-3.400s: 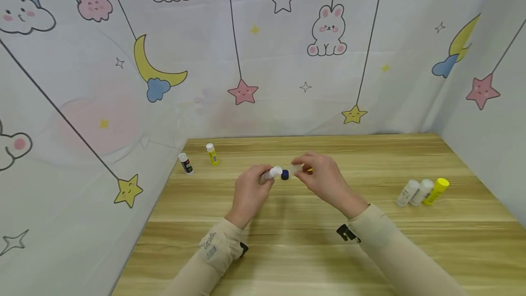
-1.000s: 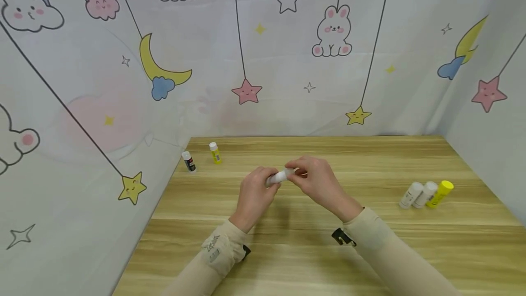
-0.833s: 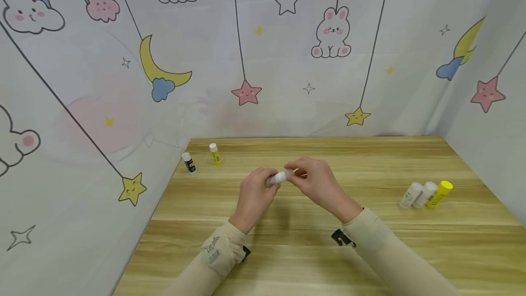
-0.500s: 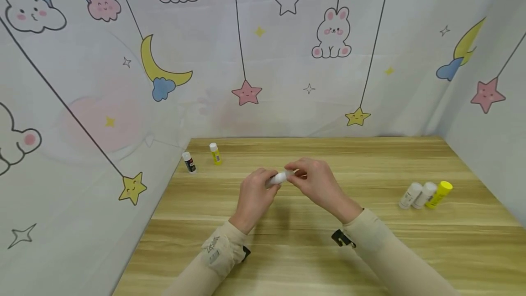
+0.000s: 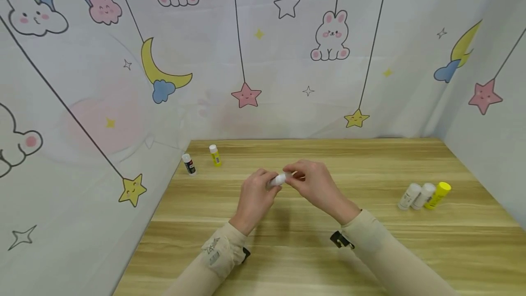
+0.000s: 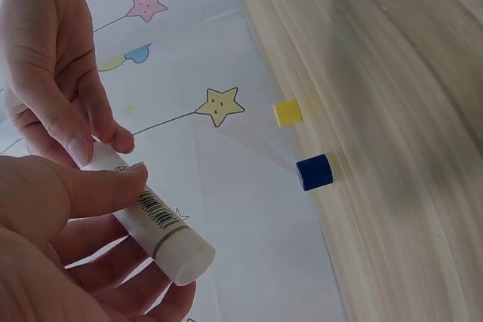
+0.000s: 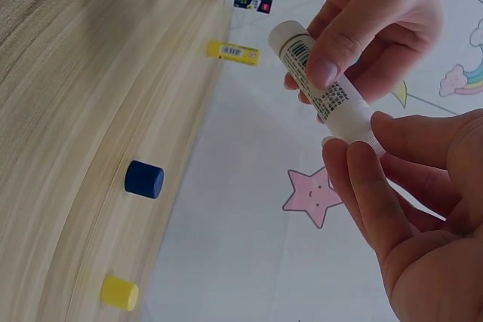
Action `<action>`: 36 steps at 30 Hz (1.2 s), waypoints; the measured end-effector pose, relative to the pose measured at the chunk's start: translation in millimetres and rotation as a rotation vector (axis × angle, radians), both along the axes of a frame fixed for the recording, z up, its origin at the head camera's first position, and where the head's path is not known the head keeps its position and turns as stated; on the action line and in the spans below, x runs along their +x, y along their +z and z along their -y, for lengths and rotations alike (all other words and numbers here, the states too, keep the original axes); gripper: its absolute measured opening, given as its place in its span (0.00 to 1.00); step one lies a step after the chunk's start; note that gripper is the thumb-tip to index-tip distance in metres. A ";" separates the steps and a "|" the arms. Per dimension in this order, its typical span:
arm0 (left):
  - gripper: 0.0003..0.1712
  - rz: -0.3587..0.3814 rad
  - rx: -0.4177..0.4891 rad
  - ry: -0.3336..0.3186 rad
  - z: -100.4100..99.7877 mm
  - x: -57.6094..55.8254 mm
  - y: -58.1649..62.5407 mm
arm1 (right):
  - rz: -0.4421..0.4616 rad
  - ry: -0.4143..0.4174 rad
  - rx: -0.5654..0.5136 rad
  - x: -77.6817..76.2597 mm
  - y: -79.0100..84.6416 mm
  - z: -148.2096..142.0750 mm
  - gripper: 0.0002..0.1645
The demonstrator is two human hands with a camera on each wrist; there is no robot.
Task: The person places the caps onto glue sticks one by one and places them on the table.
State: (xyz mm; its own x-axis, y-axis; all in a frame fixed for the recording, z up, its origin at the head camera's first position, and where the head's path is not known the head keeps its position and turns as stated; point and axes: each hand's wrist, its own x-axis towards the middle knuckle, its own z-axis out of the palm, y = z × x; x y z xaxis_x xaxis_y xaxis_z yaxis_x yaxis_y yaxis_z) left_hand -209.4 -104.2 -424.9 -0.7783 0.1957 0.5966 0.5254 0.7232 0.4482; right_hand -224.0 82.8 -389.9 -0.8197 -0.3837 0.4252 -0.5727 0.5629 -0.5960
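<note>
"Two sets of fingers (image 7: 379, 205), how placed?"

"The left hand (image 5: 255, 198) gripped the white tube (image 6: 158, 216); the right hand (image 5: 317, 185) pinched its end."

"Where was it?"

"Tilted between them, above the counter (image 5: 287, 259). A blue cylinder (image 7: 143, 179) and yellow cylinder (image 7: 119, 292) sat there, near each other."

"Others?"

"Three sticks (image 5: 423, 197) at right, two more (image 5: 215, 155) at left."

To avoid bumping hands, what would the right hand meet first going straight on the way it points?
Likely the white glue stick whose end the right hand pinches, then the left hand, though depth is hard to judge.
</note>
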 end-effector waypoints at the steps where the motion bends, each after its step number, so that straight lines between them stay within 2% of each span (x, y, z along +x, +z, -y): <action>1: 0.15 0.001 0.000 -0.004 0.2 0.1 0.1 | 0.001 0.002 -0.003 0.0 -0.1 0.3 0.12; 7: 0.15 -0.030 -0.016 -0.026 1.5 -0.1 -0.9 | 0.005 0.018 -0.003 -1.0 1.4 1.5 0.11; 16: 0.13 -0.141 -0.053 -0.075 -0.5 1.4 5.1 | 0.061 0.012 -0.003 -2.8 9.7 0.1 0.09; 19: 0.14 -0.130 -0.064 -0.072 -1.0 1.2 5.6 | 0.104 0.018 -0.024 -4.5 8.0 -2.7 0.08; 25: 0.15 -0.075 -0.036 -0.096 0.9 -1.2 -2.2 | 0.187 0.010 -0.072 -7.6 -1.9 -5.8 0.05; 30: 0.19 -0.059 -0.029 -0.119 5.7 -2.0 -6.5 | 0.213 -0.016 -0.080 -8.2 -6.8 -7.1 0.08; 36: 0.17 -0.057 -0.023 -0.058 11.5 -4.9 -3.4 | 0.189 -0.031 -0.045 -9.0 -5.2 -12.0 0.08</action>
State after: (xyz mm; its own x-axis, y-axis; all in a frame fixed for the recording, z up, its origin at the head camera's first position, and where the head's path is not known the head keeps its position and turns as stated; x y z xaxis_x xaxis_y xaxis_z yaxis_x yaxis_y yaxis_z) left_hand -214.2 -115.7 -428.3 -0.7300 0.2540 0.6345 0.5912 0.7005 0.3997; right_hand -233.0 94.8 -395.1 -0.8980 -0.3406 0.2787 -0.4306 0.5487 -0.7166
